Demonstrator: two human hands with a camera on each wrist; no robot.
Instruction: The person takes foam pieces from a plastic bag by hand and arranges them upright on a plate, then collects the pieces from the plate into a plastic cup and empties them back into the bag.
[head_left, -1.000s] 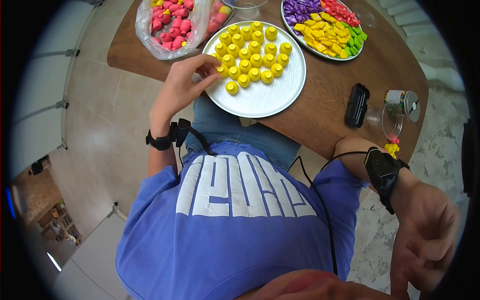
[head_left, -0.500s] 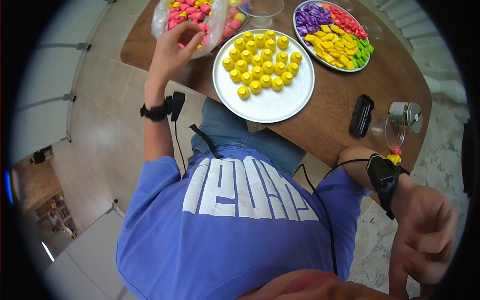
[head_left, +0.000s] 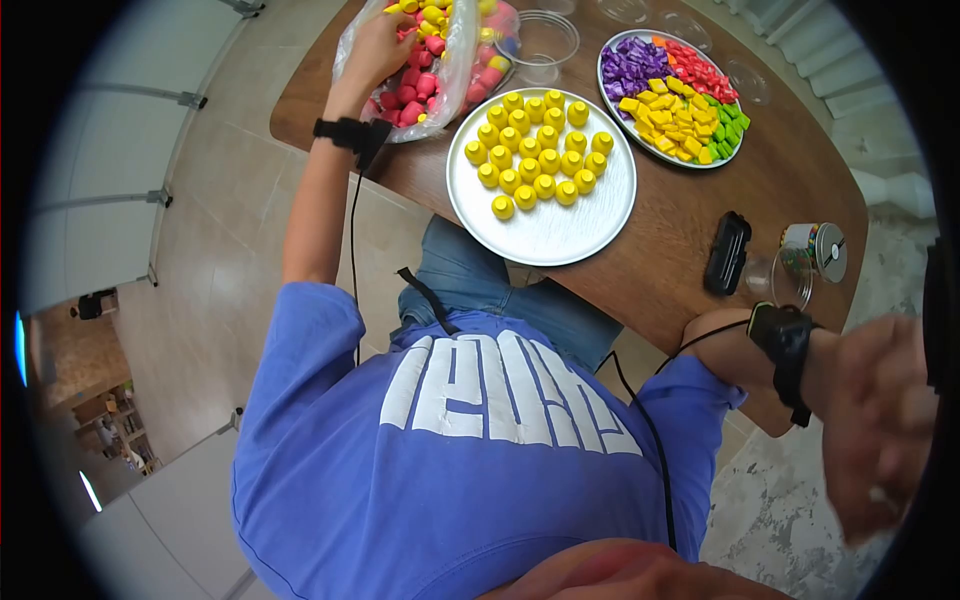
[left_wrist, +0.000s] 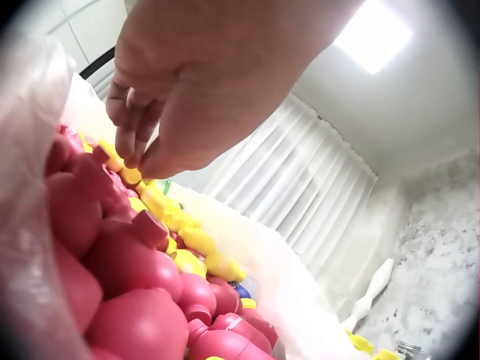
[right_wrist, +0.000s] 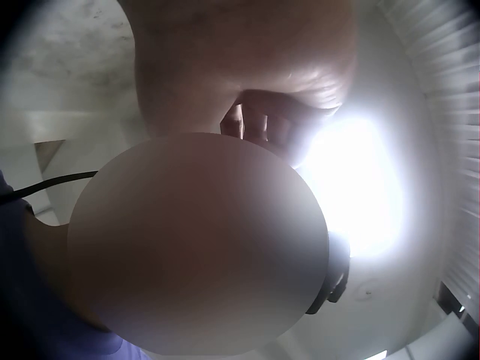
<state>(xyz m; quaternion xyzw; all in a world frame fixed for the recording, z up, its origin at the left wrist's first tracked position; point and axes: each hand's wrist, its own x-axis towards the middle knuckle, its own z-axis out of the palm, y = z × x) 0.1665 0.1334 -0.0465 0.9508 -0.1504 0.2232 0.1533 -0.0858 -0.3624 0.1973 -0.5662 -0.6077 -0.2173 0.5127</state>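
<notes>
My left hand (head_left: 380,50) reaches into a clear plastic bag (head_left: 461,60) of small bottle-shaped pieces. In the left wrist view, thumb and fingertips (left_wrist: 133,159) come together right at the yellow pieces (left_wrist: 176,214); I cannot tell whether they pinch one. Pink pieces (left_wrist: 135,262) fill the near side of the bag. Beside it, a round white plate (head_left: 545,238) bears several yellow bottle-shaped pieces (head_left: 528,170), standing upright in rows. My right hand (head_left: 875,420), raised by the head and blurred, holds nothing visible; its fingers (right_wrist: 255,124) bend loosely in the right wrist view.
A second plate (head_left: 648,150) with purple, red, yellow and green wrapped pieces stands at the back right. Clear plastic tubs (head_left: 537,40) are behind the first plate. A black case (head_left: 727,253) and a lidded jar (head_left: 828,250) lie near the table's right edge.
My left hand has left the plate's left side, where it touched a yellow piece, and moved up and forward into the bag. The right hand has shifted slightly upward beside the head.
</notes>
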